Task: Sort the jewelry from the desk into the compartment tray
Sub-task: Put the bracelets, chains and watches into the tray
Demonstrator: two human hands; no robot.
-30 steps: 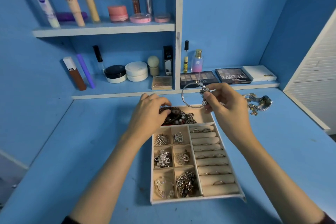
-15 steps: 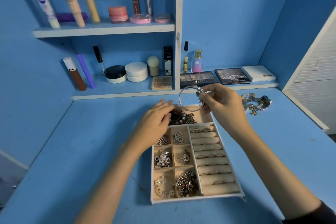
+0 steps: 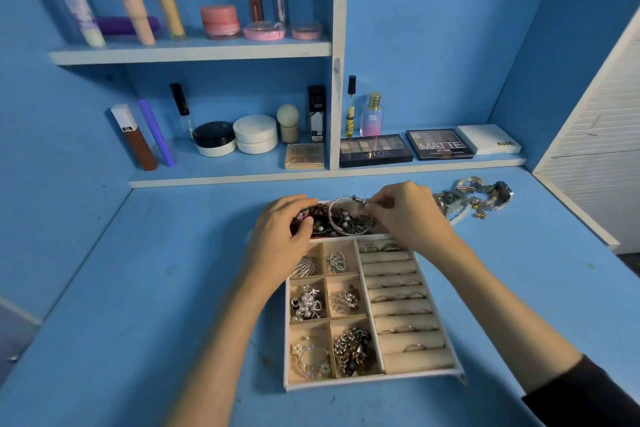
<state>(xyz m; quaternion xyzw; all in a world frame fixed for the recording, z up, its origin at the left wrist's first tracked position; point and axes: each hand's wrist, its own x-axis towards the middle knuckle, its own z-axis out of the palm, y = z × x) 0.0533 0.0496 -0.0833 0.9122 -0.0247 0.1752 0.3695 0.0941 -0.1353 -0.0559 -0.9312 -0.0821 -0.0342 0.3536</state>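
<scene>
A beige compartment tray [image 3: 372,381] with a white rim lies on the blue desk, holding earrings, chains and rings on rolls. Its far compartment is full of dark bracelets [image 3: 349,222]. My right hand [image 3: 407,211] pinches the clasp end of a thin silver bangle [image 3: 333,215], whose loop dips into that far compartment. My left hand [image 3: 280,236] rests at the compartment's left end, fingers curled over a dark beaded bracelet [image 3: 304,215]. A pile of loose watches and bracelets [image 3: 474,199] lies on the desk right of the tray.
A low shelf [image 3: 242,177] behind the tray carries jars, tubes, a perfume bottle and eyeshadow palettes [image 3: 375,149]. An upper shelf [image 3: 190,52] holds more cosmetics. A white louvred panel [image 3: 595,156] borders the desk on the right.
My right hand has brought the silver bangle down from above the tray into the far compartment. My left hand shifted slightly and curled back onto the dark bracelets.
</scene>
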